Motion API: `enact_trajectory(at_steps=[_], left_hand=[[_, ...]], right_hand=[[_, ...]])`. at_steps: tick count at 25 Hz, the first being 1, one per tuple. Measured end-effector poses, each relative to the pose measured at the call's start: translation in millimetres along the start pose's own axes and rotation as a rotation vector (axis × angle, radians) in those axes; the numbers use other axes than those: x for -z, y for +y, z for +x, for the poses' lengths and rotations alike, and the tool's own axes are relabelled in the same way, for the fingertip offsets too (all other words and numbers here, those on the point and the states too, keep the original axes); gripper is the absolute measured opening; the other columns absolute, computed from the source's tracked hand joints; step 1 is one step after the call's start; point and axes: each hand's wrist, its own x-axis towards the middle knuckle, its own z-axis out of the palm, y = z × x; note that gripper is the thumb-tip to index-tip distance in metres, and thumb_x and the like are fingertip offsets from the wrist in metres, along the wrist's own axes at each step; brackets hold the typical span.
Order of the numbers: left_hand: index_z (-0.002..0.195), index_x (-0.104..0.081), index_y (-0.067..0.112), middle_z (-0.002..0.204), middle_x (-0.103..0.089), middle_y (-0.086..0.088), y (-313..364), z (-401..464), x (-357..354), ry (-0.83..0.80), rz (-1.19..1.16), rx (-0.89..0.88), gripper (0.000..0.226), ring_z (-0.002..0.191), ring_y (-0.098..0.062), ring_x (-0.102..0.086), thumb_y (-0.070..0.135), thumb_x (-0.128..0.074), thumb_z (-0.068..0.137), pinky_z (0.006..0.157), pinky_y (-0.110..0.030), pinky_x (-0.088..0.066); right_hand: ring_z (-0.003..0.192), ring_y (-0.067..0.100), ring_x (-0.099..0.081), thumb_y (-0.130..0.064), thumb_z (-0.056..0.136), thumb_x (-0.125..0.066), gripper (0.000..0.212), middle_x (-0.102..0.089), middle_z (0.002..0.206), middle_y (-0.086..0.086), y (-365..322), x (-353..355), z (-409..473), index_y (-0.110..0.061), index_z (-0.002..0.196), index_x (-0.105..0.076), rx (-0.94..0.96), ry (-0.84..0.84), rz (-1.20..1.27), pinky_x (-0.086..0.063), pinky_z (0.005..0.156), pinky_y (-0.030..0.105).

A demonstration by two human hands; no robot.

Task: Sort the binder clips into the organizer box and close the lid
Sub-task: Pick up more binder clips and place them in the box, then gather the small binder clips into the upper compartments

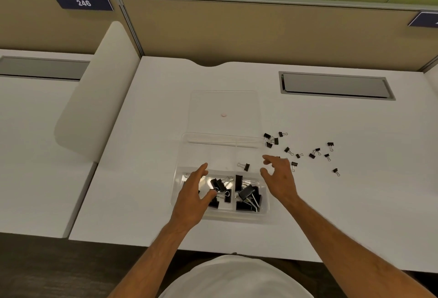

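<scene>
White smooth counter [147, 179] is carrying everything. Nearest, the clear plastic organizer box [176, 180] is sitting with bigger black binder clips [246, 193] piling up in its near compartments and one small clip [245, 166] lying in a far one. Left hand [193, 193] is hovering over the box's left side, fingers spread loose, holding nothing. Right hand [279, 179] is floating just past the right wall, fingers splayed wide, empty too. Farther right, small black clips [312, 154] are lying scattered. Beyond, the see-through lid [224, 108] is lying flat open, then a grey cable hatch [335, 85].
</scene>
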Motion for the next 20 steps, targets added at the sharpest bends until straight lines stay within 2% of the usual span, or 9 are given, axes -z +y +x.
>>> enact_trajectory(at_steps=[2, 6, 9, 12, 16, 20], left_hand=[[0.148, -0.028, 0.043, 0.138, -0.047, 0.023, 5.2, -5.9, -13.3, -0.006, -0.008, 0.007, 0.072, 0.131, 0.003, -0.040, 0.030, -0.069, 0.091, 0.107, -0.028, -0.037], [0.149, -0.030, 0.038, 0.143, -0.046, 0.018, 20.5, -12.6, -43.6, -0.032, 0.032, -0.009, 0.070, 0.132, 0.004, -0.039, 0.036, -0.067, 0.091, 0.109, -0.025, -0.034], [0.149, -0.031, 0.034, 0.145, -0.045, 0.017, 37.5, -13.1, -68.7, -0.026, 0.037, 0.004, 0.068, 0.132, 0.004, -0.039, 0.035, -0.067, 0.091, 0.109, -0.024, -0.034], [0.148, -0.033, 0.033, 0.145, -0.043, 0.019, 61.4, -15.2, -101.0, -0.006, 0.019, 0.009, 0.067, 0.130, 0.012, -0.036, 0.033, -0.067, 0.091, 0.110, -0.021, -0.030], [0.148, -0.035, 0.032, 0.149, -0.042, 0.013, 88.3, -19.4, -146.3, 0.033, 0.017, 0.009, 0.066, 0.137, -0.003, -0.036, 0.033, -0.068, 0.091, 0.115, -0.030, -0.032], [0.144, -0.040, 0.035, 0.147, -0.041, 0.013, 102.0, -25.8, -178.3, 0.056, 0.038, 0.013, 0.060, 0.138, -0.005, -0.033, 0.034, -0.068, 0.090, 0.116, -0.033, -0.030]], right_hand=[[0.110, 0.010, -0.043, -0.013, 0.090, -0.064, 0.041, -0.060, 0.108, -0.013, 11.9, 12.4, -12.7, -0.023, 0.129, -0.057, -0.004, -0.010, 0.014, -0.036, 0.076, 0.010], [0.111, 0.009, -0.043, -0.010, 0.091, -0.064, 0.041, -0.061, 0.111, -0.011, 44.1, 39.3, -35.0, -0.020, 0.130, -0.056, -0.018, -0.007, 0.014, -0.035, 0.081, 0.002], [0.109, 0.002, -0.042, -0.011, 0.091, -0.065, 0.045, -0.059, 0.114, -0.012, 66.9, 62.6, -43.1, -0.021, 0.133, -0.054, 0.011, -0.031, -0.006, -0.039, 0.083, 0.010], [0.109, -0.007, -0.038, -0.013, 0.090, -0.066, 0.048, -0.057, 0.118, -0.013, 86.6, 88.5, -45.5, -0.022, 0.136, -0.053, 0.085, -0.085, -0.059, -0.035, 0.082, 0.004], [0.117, -0.005, -0.037, -0.013, 0.090, -0.067, 0.048, -0.057, 0.122, -0.010, 113.6, 112.6, -43.7, -0.019, 0.136, -0.054, 0.149, -0.114, -0.070, -0.028, 0.090, -0.002], [0.118, -0.004, -0.037, -0.015, 0.090, -0.067, 0.048, -0.058, 0.123, -0.009, 135.5, 128.2, -41.2, -0.022, 0.135, -0.054, 0.135, -0.152, -0.064, -0.030, 0.088, -0.001]])
